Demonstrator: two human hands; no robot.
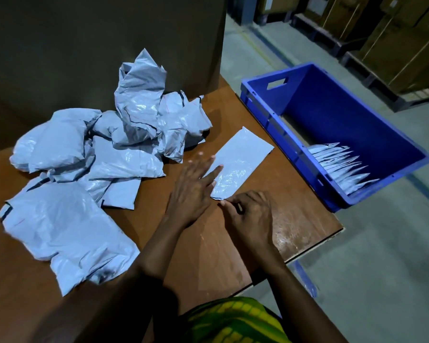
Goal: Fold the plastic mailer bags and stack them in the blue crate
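A folded grey mailer bag lies flat as a long strip on the brown table. My left hand presses its left edge with straight fingers. My right hand has curled fingers that pinch the strip's near corner. Left of the hands a heap of crumpled mailer bags covers the table. The blue crate stands beyond the table's right edge, with a row of several folded mailers leaning at its near end.
A tall dark board stands behind the heap. Cardboard boxes on pallets line the far right across a grey floor. The table's right corner ends close to the crate.
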